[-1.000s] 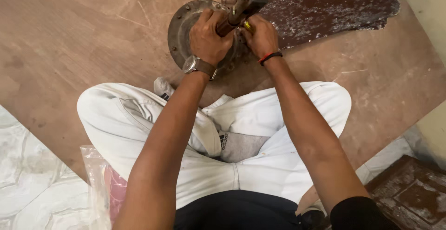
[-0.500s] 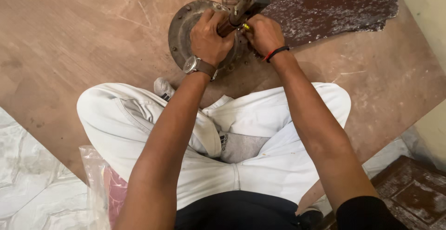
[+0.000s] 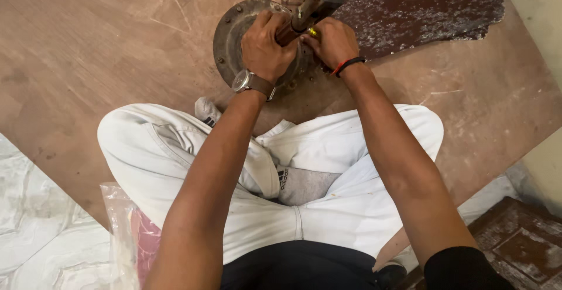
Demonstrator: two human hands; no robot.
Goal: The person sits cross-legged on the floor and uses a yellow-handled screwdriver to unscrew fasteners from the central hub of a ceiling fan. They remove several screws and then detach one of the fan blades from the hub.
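Note:
A round, rusty ceiling fan motor housing [image 3: 229, 39] lies on a brown board [image 3: 88, 62] in front of my crossed legs. A brown downrod [image 3: 304, 10] rises from its centre toward the camera. My left hand [image 3: 266, 47], with a wristwatch, is wrapped around the rod. My right hand [image 3: 333, 41], wearing a red and black wristband, is closed beside the rod's base on a small yellow-tipped tool [image 3: 312, 32]; most of it is hidden. A dark, flaking fan blade [image 3: 421, 9] extends right from the motor.
A clear plastic bag [image 3: 126, 231] with something pink lies by my left knee on pale patterned floor. A dark brown tile [image 3: 521, 243] sits at the lower right. A pale wall [image 3: 538, 9] runs along the right edge.
Both hands keep their hold at the rod. My right wrist has shifted slightly, and the view has barely moved.

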